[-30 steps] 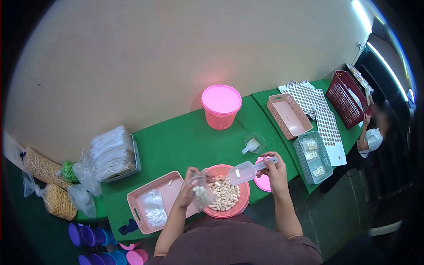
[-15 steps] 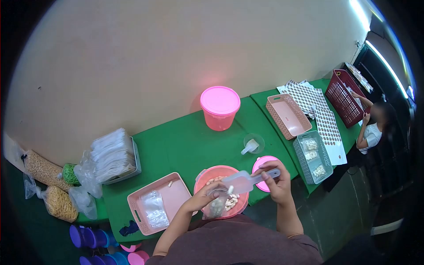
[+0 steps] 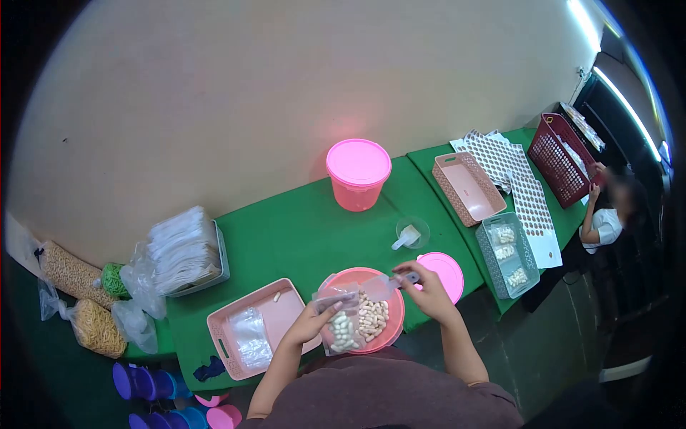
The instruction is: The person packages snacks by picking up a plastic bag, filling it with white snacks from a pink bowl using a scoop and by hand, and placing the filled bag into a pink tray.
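Observation:
A clear plastic bag [image 3: 343,330] with several whitish pieces inside is held by my left hand [image 3: 310,323], over the left part of a pink bucket [image 3: 397,323]. Loose whitish pieces [image 3: 374,314] lie in the bucket. My right hand [image 3: 427,292] grips a translucent scoop [image 3: 379,287] by its handle, with the scoop's head over the bucket beside the bag. Partly behind my right hand is a round pink lid [image 3: 449,277]. Left of the bucket, a pink tray [image 3: 291,314] holds flat clear bags [image 3: 250,339] and one loose piece.
A lidded pink bucket [image 3: 358,175] stands at the back, near a small clear bowl [image 3: 421,227]. To the right are a pink basket [image 3: 468,189], a grey-green basket [image 3: 508,255] with filled bags, printed sheets [image 3: 534,214] and a person [image 3: 606,223] at a maroon basket [image 3: 561,161].
My right hand has drawn the scoop down and left, away from the bag's mouth. The bag now hangs flatter, its pieces showing plainly. The other person's hands have shifted at the maroon basket.

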A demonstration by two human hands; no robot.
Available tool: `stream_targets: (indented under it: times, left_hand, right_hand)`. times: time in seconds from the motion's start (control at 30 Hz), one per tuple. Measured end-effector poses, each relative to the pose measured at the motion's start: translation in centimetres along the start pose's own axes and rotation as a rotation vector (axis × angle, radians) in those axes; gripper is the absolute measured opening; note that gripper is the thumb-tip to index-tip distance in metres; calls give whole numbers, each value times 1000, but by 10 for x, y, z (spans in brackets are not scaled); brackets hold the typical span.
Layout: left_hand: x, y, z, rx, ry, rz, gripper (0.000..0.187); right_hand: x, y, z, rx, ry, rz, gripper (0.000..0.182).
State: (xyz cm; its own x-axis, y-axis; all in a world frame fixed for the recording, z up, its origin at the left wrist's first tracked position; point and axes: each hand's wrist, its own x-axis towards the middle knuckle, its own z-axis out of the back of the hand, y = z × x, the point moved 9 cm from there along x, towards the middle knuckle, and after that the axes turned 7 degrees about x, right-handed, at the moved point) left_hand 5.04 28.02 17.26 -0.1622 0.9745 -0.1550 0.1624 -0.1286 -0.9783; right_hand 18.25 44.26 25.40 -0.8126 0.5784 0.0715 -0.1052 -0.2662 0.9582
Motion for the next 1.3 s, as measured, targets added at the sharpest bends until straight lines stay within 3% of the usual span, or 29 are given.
stream_targets:
  times: [0.03,0.07,0.17,0.27,0.3,0.33,0.4,0.53,0.6,0.63,0.67,0.73,0.77,0.87,1.0,1.07,1.2,1.27,1.3]
  left_hand:
    - [0,1,0,0,0,-1,38]
    - [0,3,5,-27,-63,5,39]
    - [3,10,11,-54,-168,-27,40]
    - [2,-11,7,-1,-252,-154,36]
    - [0,-23,5,54,-287,-241,33]
    - [1,-19,3,53,-288,-239,33]
    - [1,-8,1,33,-347,-204,25]
    - [-2,-24,-12,39,-452,-274,21]
    - [-3,-30,-14,67,-481,-273,19]
    - [-6,-32,-11,95,-536,-269,18]
    - [-5,-31,-13,96,-514,-269,18]
    - [-7,-32,-11,66,-534,-260,18]
    - [-8,-33,-12,91,-545,-228,18]
    - [-8,-31,-14,94,-545,-285,16]
    - [-13,-33,-10,60,-504,-276,17]
    - [-17,-39,-11,172,-416,-240,21]
    - [-17,-37,3,231,-337,-263,30]
    - [-37,-27,60,201,-609,-238,31]
    - [-50,-17,91,202,-715,-188,32]
  right_hand:
    - [0,-2,-10,-60,103,-108,23]
    - [1,-12,-12,-61,102,-108,23]
    - [-5,-64,-46,-187,365,-149,26]
    - [-7,-51,-55,-335,353,-209,29]
    - [-2,-40,-53,-320,243,-72,34]
    - [-1,-40,-57,-318,245,-73,34]
    - [3,-31,-59,352,98,-52,38]
    - [-3,-23,-81,536,144,-42,40]
    - [-11,-33,-84,1186,-13,-296,38]
    - [-9,-38,-89,1282,-36,-219,33]
    - [-12,-45,-91,1282,-57,-210,33]
    - [-14,-20,-86,564,-9,58,25]
    - [-15,-30,-89,667,-32,-65,22]
    - [-17,-34,-86,719,-12,-140,23]
    - [-18,-18,-74,630,142,-74,27]
    - [-22,-9,-70,374,277,67,30]
    - [-22,-29,-17,430,242,18,29]
    - [-18,-70,67,398,-161,1,27]
    - [-22,-61,117,121,-362,2,27]
